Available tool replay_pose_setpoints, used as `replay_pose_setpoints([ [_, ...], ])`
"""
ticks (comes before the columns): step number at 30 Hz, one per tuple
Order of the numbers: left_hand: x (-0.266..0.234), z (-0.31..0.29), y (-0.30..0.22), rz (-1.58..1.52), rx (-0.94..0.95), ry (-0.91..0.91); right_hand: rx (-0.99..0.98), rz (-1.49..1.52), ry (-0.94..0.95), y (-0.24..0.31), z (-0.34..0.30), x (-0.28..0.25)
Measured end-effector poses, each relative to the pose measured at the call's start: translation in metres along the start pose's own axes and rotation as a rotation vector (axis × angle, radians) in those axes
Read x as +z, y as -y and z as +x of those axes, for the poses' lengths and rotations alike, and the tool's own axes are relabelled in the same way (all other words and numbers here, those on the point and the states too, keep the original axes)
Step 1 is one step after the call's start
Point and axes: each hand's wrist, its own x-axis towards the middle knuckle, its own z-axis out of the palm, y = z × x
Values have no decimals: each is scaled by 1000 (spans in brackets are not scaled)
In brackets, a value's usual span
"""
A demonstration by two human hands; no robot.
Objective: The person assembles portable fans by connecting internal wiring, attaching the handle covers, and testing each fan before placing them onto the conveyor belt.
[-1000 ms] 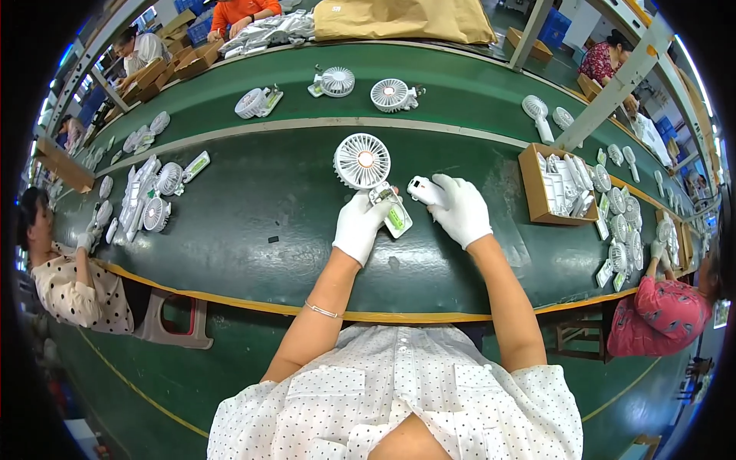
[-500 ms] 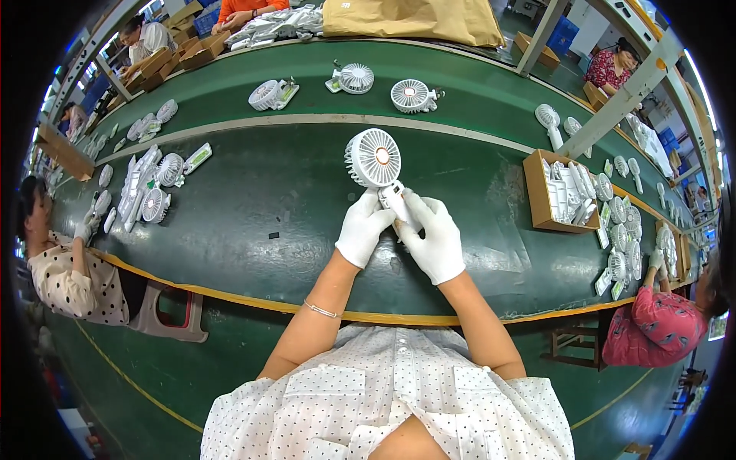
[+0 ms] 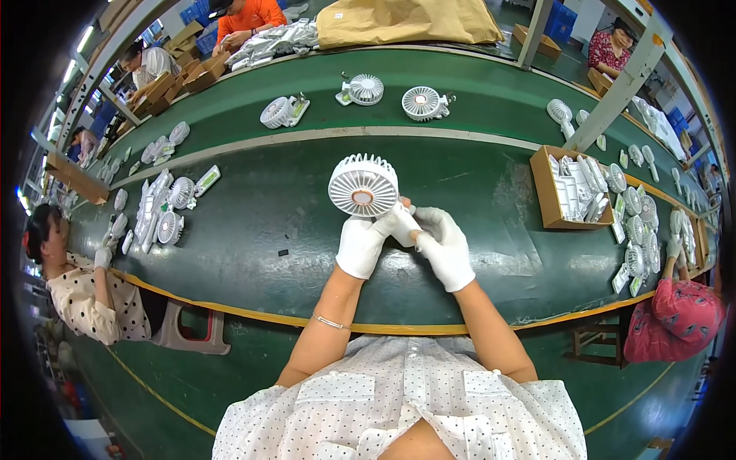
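Note:
A white handheld fan (image 3: pixel 363 190) is held up in front of me over the green bench, its round slatted head toward the upper left. My left hand (image 3: pixel 362 244), in a white glove, is closed around the fan's neck just below the head. My right hand (image 3: pixel 445 249), gloved too with bare fingertips showing, grips the fan's white handle (image 3: pixel 403 225) at its lower end. Part of the handle is hidden behind the fingers.
Fans and white shells (image 3: pixel 156 203) lie on the bench at left. At right stands a cardboard box (image 3: pixel 546 195) of white parts beside more fans (image 3: pixel 635 230). Several fans ride the green conveyor (image 3: pixel 483 92) beyond a metal strip. Co-workers sit at both sides.
The fan's head has tipped and turned, moving slightly left and down. My right hand has shifted a little to the right along the handle. The whole view has swung slightly.

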Motion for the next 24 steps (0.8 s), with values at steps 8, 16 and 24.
replay_pose_setpoints([
  [8,4,-3,-6,172,-146,71,179,-318,364,23,5,-13],
  [16,-1,-3,1,215,-136,121,221,-315,324,18,-3,-8],
  [24,1,-6,-8,-239,-289,251,351,563,697,7,-11,-16],
])
